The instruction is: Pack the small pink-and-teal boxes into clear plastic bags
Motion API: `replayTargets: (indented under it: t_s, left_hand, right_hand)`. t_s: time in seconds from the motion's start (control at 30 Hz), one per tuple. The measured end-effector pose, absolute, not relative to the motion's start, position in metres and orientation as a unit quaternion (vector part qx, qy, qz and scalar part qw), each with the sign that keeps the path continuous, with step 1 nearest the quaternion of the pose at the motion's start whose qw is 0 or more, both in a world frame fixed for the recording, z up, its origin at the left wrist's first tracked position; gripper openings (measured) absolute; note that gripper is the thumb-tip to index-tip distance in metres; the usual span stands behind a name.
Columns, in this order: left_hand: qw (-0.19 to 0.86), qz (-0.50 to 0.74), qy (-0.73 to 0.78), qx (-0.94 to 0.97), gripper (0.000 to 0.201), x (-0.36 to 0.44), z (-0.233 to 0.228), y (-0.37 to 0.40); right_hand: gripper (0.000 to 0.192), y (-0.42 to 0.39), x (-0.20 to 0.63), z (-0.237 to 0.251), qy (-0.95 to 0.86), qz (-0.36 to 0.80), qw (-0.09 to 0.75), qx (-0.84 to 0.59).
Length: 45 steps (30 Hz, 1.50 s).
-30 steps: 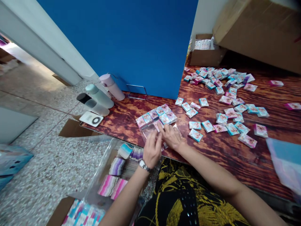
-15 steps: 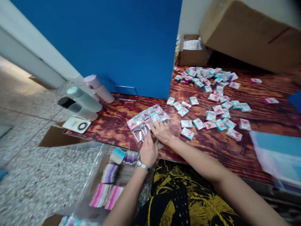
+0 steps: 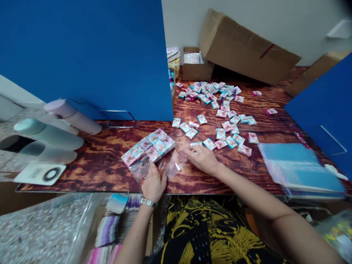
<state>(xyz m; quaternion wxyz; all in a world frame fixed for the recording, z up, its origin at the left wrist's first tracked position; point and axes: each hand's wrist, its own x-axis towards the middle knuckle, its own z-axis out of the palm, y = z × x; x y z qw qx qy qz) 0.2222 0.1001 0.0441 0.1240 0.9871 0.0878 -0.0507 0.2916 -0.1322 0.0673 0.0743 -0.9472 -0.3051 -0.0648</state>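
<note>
My left hand (image 3: 154, 182) holds the near edge of a clear plastic bag (image 3: 140, 170) on the table, thumb and fingers pressing the film. Small pink and blue boxes (image 3: 152, 154) with a hand-shaped print lie side by side in two rows at the bag. Apart from it, my right hand (image 3: 204, 160) hovers low over the table with its fingers stretched out. Its fingertips are slightly blurred and close to a small blue-edged box (image 3: 196, 144); whether they touch it is unclear. More such boxes (image 3: 209, 143) lie just beyond that hand.
A loose heap of small boxes (image 3: 211, 90) covers the table's far part, before cardboard boxes (image 3: 242, 51). Blue panels (image 3: 110, 58) stand left and right. Bottles (image 3: 49, 134) and a white phone (image 3: 40, 173) sit at left, blue plastic sheets (image 3: 291, 161) at right. Card stacks (image 3: 107, 230) lie below the edge.
My right hand has left the bag and moved right toward the loose boxes. My left hand stays at the bag. The view has swung to the right.
</note>
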Motion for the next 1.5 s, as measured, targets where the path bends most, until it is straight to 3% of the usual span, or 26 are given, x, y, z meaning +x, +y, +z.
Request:
replayTargets:
  t_s: [0.13,0.27,0.43,0.53,0.67,0.8,0.9,1.0,1.1,1.2,1.3,1.4,1.5]
  left_hand:
    - [0.107,-0.044,0.086,0.99,0.077,0.223,0.043,0.1]
    - [0.101,-0.05,0.081,0.99,0.076,0.223,0.045,0.099]
    - [0.092,-0.042,0.081,0.992,0.075,0.223,0.044,0.099]
    - [0.093,-0.04,0.078,0.992,0.075,0.223,0.043,0.099]
    - [0.092,-0.034,0.082,0.992,0.075,0.223,0.043,0.098]
    - [0.095,-0.034,0.081,0.992,0.076,0.223,0.043,0.099]
    - [0.097,-0.03,0.08,0.992,0.075,0.223,0.042,0.099]
    - [0.098,-0.029,0.08,0.992,0.074,0.223,0.042,0.1]
    - [0.099,-0.041,0.082,0.991,0.076,0.223,0.042,0.101]
    - [0.101,-0.057,0.089,0.989,0.075,0.224,0.043,0.101]
    - [0.106,-0.058,0.089,0.989,0.074,0.225,0.044,0.102]
    - [0.107,-0.053,0.091,0.989,0.075,0.225,0.042,0.103]
    - [0.109,-0.04,0.08,0.99,0.076,0.225,0.039,0.106]
  right_hand:
    - [0.044,-0.19,0.318,0.059,-0.162,-0.012,0.032,-0.986]
    - [0.044,-0.203,0.305,0.045,-0.201,0.052,-0.014,-0.978]
    - [0.056,-0.232,0.289,0.055,-0.334,0.06,0.072,-0.938]
    - [0.058,-0.258,0.303,0.065,-0.277,0.03,0.11,-0.954]
    - [0.05,-0.256,0.317,0.061,-0.08,0.028,0.039,-0.996]
    - [0.041,-0.233,0.312,0.049,-0.072,0.032,0.003,-0.997]
    - [0.033,-0.233,0.306,0.045,-0.203,0.041,0.049,-0.977]
    - [0.045,-0.24,0.303,0.043,-0.29,0.032,0.13,-0.948]
    - [0.052,-0.236,0.3,0.039,-0.272,0.018,0.139,-0.952]
    - [0.038,-0.226,0.3,0.041,-0.28,0.046,0.12,-0.951]
    - [0.031,-0.235,0.319,0.055,-0.289,0.039,0.169,-0.941]
    - [0.037,-0.278,0.365,0.073,-0.172,-0.057,0.208,-0.961]
    - [0.043,-0.327,0.411,0.079,0.046,-0.09,0.124,-0.987]
